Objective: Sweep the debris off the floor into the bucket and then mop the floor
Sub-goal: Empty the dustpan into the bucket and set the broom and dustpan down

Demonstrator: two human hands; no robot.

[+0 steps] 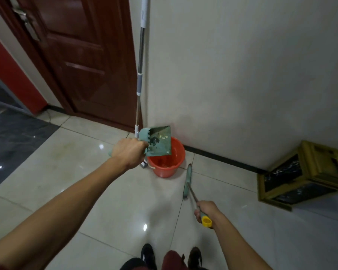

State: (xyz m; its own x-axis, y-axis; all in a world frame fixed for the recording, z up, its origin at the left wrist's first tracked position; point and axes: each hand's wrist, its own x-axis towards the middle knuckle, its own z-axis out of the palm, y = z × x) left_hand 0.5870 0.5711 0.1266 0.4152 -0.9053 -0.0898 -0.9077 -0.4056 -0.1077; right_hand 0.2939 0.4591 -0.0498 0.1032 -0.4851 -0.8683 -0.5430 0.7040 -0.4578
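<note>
Head view, read from the left: the red-brown door [82, 61] fills the upper left, with dark floor tiles at the far left edge below it. My left hand [128, 152] sits just left of centre, fingers clenched round the handle of the green dustpan [158, 141]. The pan is lifted and tilted over the orange bucket [167, 162], its far lip above the bucket's near-left rim. A few pale bits of debris [163, 137] lie on the pan's upper surface, so I judge the tipping step is in hand and not finished.

Behind the pan, the mop [141, 61] stands upright against the wall corner, running from top centre down to the floor beside the bucket.

The relation that matters: the bucket lies directly beyond and slightly right of my left hand, touching nothing but the floor, and the pan's long axis points from the hand toward the bucket mouth. The left hand is the nearer one and needs only a steeper tilt to shed the load.

Right of centre, lower down, my right hand [205, 211] grips the yellow-capped end of the broom [187, 182]. Its green head rests on the pale tile just right of the bucket, with the shaft angling back to the hand.

At the right edge a yellow wooden crate [304, 172] sits against the wall. I can read no brand, label or writing anywhere.
</note>
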